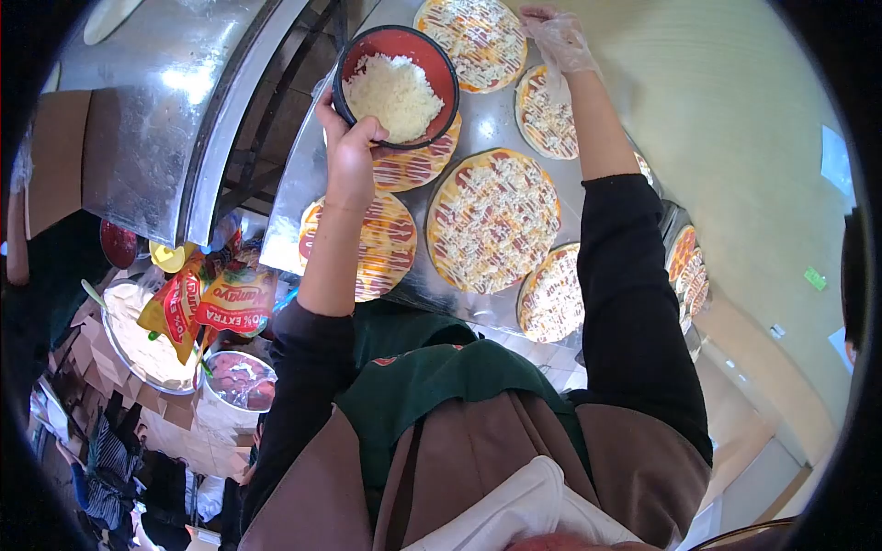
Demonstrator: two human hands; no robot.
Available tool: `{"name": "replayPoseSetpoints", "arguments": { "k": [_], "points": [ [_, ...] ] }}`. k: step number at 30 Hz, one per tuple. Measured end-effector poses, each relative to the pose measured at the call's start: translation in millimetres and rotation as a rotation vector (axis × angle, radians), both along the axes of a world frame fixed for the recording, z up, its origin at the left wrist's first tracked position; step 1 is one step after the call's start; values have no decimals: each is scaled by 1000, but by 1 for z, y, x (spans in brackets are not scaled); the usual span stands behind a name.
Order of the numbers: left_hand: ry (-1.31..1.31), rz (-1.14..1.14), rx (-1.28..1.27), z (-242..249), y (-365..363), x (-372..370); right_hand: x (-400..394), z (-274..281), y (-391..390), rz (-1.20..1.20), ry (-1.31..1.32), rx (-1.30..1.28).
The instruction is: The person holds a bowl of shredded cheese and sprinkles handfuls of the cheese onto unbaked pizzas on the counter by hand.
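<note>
My left hand (352, 151) grips the near-left rim of a bowl (446, 92), black outside and red inside, holding grated white cheese (392, 96). Gloved in clear plastic, my right hand (559, 41) is at the upper right, beside the top pizza (473, 41) and above a small pizza (548, 112); its fingers are too unclear to read. A large pizza (494, 220) topped with white shreds lies mid-table. Under the bowl and my left forearm are two pizzas with sauce stripes, one partly covered (418, 165), the other lower left (386, 243).
The metal table (478, 317) holds another cheese-topped pizza (553, 294). More pizzas (687, 266) sit right of my right sleeve. At left are a metal surface (156, 119), red and yellow packets (234, 298), a basin of white cream (147, 344) and a bowl of pink filling (241, 381). Other people stand lower left.
</note>
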State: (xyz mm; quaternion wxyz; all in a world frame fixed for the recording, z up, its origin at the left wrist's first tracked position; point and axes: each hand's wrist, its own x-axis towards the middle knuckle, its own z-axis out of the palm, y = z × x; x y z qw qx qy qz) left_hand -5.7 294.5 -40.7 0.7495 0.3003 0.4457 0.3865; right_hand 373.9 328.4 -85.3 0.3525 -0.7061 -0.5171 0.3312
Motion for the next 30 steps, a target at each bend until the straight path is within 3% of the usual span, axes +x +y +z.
{"name": "replayPoseSetpoints", "arguments": {
  "k": [1,4,10,14,20,22,25,30],
  "points": [
    [-11,5,12,-2,-3,-2,-8,8,-2,-114,-254,-100],
    [-14,7,-6,3,-10,-7,-26,7,-5,-156,-487,-296],
    [-16,16,-39,6,-21,-17,-30,-13,4,-152,-694,-456],
    [-26,48,-62,15,-24,-17,-18,-31,11,-179,-686,-413],
    [6,22,-77,16,-26,-22,-17,-10,13,-154,-639,-325],
    [-9,24,-107,21,-27,-22,-31,2,16,-146,-784,-491],
    [-8,22,-140,22,-26,-22,-27,-15,10,-91,-816,-383],
    [23,14,-123,22,-25,-23,-16,-21,13,-161,-685,-365]
  ]
}}
